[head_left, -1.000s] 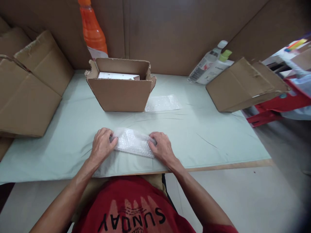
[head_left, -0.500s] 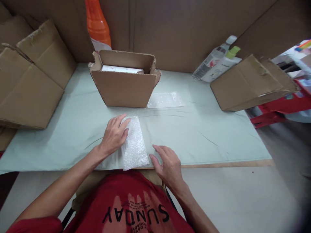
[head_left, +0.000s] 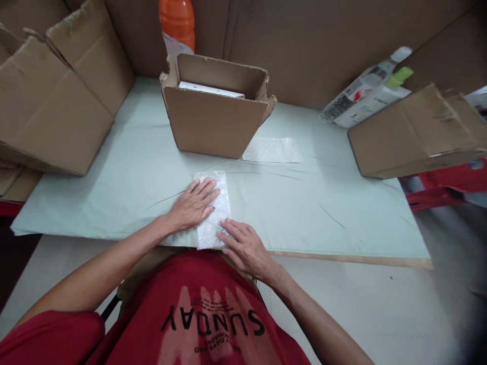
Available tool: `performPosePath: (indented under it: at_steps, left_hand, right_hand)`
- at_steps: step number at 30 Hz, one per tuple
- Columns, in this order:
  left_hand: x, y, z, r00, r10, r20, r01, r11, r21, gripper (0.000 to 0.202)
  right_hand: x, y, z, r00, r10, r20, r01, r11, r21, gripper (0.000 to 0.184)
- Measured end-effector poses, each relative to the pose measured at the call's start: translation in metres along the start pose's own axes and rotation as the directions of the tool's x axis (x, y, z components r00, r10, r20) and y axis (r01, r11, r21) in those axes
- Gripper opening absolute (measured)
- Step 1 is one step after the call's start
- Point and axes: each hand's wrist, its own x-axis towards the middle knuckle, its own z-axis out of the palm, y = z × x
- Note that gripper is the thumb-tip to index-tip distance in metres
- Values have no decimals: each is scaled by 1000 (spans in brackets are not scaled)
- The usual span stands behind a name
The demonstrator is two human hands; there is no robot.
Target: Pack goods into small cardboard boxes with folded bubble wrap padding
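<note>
A bubble-wrapped packet (head_left: 217, 202) lies lengthwise on the pale green table cover (head_left: 289, 203), near the front edge. My left hand (head_left: 194, 204) rests flat on its left half, fingers stretched out. My right hand (head_left: 243, 247) lies at the packet's near right corner, fingers extended and touching the wrap. Behind the packet stands an open cardboard box (head_left: 215, 109) with a white item (head_left: 211, 89) inside.
A second flat sheet of bubble wrap (head_left: 272, 150) lies right of the box. Folded cardboard boxes (head_left: 57, 96) lean at the left, another carton (head_left: 413, 134) at the right. An orange bottle (head_left: 177, 20) and plastic bottles (head_left: 367, 94) stand against the cardboard back wall.
The packet, first held crosswise between both hands, was turned lengthwise. Now both hands lie flat on it, the right one having moved up to its near corner.
</note>
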Motion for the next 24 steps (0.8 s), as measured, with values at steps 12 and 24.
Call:
performPosePath:
  at_steps: [12, 24]
  left_hand:
    - [-81, 33, -32, 978, 70, -195, -140, 919, -369, 62]
    - [-95, 46, 3, 941, 49, -335, -158, 939, -306, 32]
  right_hand:
    - [25, 11, 2, 976, -219, -8, 213, 956, -204, 25]
    - [14, 7, -19, 960, -125, 251, 132, 991, -11, 58]
